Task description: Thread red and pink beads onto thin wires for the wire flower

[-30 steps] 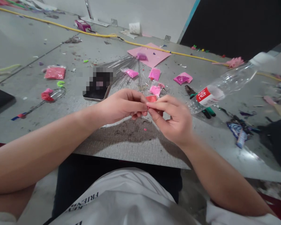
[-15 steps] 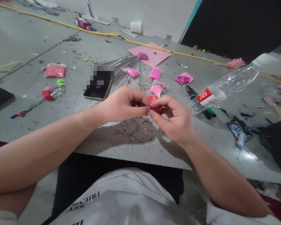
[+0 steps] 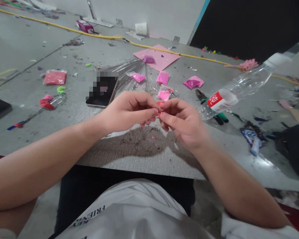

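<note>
A tiny piece of coral-red clay [image 3: 159, 115] shows between my fingertips, above the front of the table. My left hand [image 3: 129, 111] pinches at it from the left, thumb against the fingers, and that grip is partly hidden. My right hand [image 3: 185, 124] pinches the same piece between thumb and forefinger. Just behind the fingertips, a small orange-red patch [image 3: 160, 103] is mostly covered by them. A pink crumb [image 3: 153, 137] lies on the table below my hands. Beyond them are bags of bright pink clay [image 3: 163, 95] and magenta clay [image 3: 193, 82].
A phone [image 3: 102, 91] lies behind my left hand. A plastic bottle [image 3: 249, 84] leans at the right, over green-handled pliers [image 3: 220, 118]. Further back are pink paper [image 3: 168, 59] and a yellow cable [image 3: 89, 33]. At the left are a coral clay packet [image 3: 55, 78] and a wire piece [image 3: 35, 113].
My fingertips have parted slightly, and more of the red clay piece shows between them. The view has shifted a little, so the table things appear further left.
</note>
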Available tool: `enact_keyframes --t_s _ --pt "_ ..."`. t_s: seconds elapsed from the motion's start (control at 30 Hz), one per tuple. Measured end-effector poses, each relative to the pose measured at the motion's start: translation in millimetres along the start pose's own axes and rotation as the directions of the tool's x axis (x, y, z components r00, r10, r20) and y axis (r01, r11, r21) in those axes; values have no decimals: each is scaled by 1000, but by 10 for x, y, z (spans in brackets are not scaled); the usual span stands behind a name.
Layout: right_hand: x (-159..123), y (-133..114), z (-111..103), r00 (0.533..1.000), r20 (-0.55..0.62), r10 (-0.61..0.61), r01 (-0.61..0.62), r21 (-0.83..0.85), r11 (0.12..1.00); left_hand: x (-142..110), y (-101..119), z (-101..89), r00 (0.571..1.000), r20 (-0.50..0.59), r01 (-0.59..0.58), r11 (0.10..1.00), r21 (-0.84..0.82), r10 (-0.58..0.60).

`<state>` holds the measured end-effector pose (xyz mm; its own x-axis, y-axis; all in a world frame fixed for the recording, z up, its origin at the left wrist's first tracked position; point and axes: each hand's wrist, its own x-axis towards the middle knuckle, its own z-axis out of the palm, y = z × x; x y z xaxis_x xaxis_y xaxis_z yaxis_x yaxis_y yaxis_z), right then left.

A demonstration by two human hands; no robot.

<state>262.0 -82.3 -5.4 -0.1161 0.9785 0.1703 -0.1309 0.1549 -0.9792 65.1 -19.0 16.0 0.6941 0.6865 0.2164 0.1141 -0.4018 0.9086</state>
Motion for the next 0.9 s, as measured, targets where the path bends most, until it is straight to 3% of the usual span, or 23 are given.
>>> enact_keyframes --t_s 0.07,0.17,0.23,0.33,0.53,0.73,0.9 --pt "2 -8 -22 999 -25 -22 22 -1 1000 19 -10 -21 999 27 16 1000 7 -16" --pt "5 -30 -47 995 -66 -79 79 1 997 41 -56 -41 985 173 -66 970 233 25" --pt "8 -44 -47 992 -87 -88 88 -7 996 38 -95 -30 948 314 -185 896 403 54" --pt "9 -50 -29 992 -98 -75 73 -22 997 11 -149 24 883 465 -312 817 485 62" --pt "10 -37 2 992 -70 -102 104 28 994 -32 -201 122 890 456 -307 738 600 -1" --pt "18 -45 -7 991 -61 -121 126 74 989 -71 -160 162 860 508 -347 670 656 -53" --pt "32 -17 -11 986 -75 -151 156 63 986 -103 -158 207 881 472 -326 660 677 -48"
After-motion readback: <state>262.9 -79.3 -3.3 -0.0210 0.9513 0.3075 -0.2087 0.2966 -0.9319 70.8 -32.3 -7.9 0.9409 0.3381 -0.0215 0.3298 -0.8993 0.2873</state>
